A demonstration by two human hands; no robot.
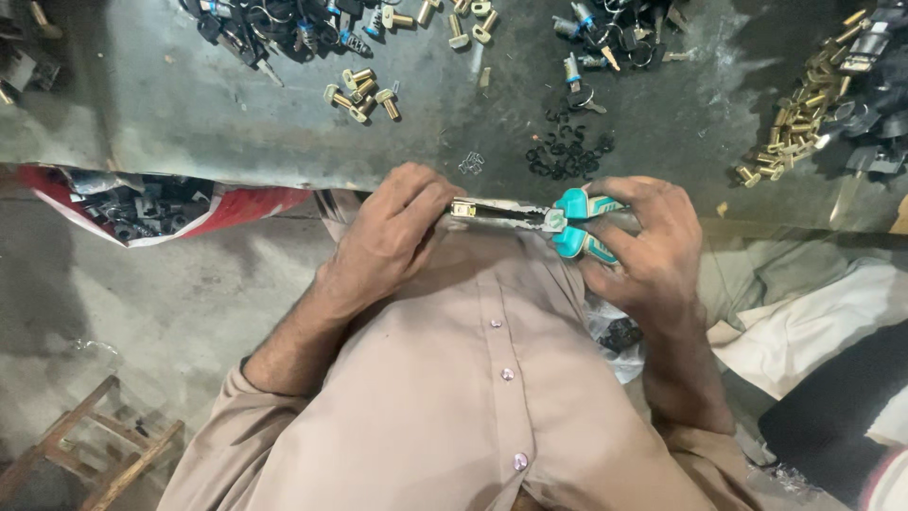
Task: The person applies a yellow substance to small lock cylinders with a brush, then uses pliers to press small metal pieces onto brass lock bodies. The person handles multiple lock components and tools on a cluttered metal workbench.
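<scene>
At nine o'clock, a red-and-white bag [203,210] full of dark metal parts, tucked under the edge of the grey metal table [189,104]. At seven o'clock, low on the concrete floor, a small wooden stool [90,449].

At ten o'clock on the table, a cluster of short brass lock cylinders [361,93]; above it, at eleven o'clock, a heap of dark keys [274,28].

Just left of centre, left hand [383,241], curled closed around something small at the tip of the pliers [530,220]; cannot tell what sits inside the fingers. Pliers held level, long metal nose pointing toward nine o'clock and meeting the left fingers, teal handles toward three o'clock.

Just above the pliers, at twelve o'clock, a scatter of small black rings [567,151] on the table; beyond them, more keys and cylinders [605,38].

Right of centre, right hand [653,251], closed firmly around the teal handles, thumb on top. Both hands close before a beige buttoned shirt [473,397].

At two o'clock, a pile of brass pins [804,114]. At four o'clock, white and black cloth [832,378].
</scene>
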